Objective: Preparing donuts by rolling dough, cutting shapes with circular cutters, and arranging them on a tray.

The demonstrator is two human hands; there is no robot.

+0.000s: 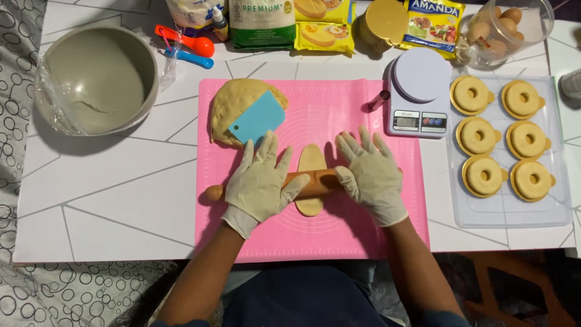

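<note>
- Spreading under everything, the white worktop (121,200) with thin grey lines is carrying a pink mat (363,230) at its middle.
- Sitting at the far left, a grey bowl (97,79) is lying in crumpled clear wrap.
- Standing along the far edge, a white bag (195,15), a green-and-white packet (261,24), yellow packets (324,24) and a yellow pouch (433,24) are lining up, with a gold round tin (381,24) between them.
- Holding brown eggs, a clear tub (508,30) is sitting at the far right.
- Lying on the right, a clear tray (514,215) is carrying six dough rings (478,136) on gold discs.
- Resting on the mat's far left corner, a dough lump (233,103) is bearing a blue scraper (257,118).
- Sitting just beside the mat, a white scale (417,91) is showing a round plate.
- Pressing flat with fingers spread, the left hand (260,181) and the right hand (370,175), both gloved, are lying apart on a wooden rolling pin (302,184).
- Lying under the pin between the hands, an oval dough piece (310,160) is stretching along the mat's middle.
</note>
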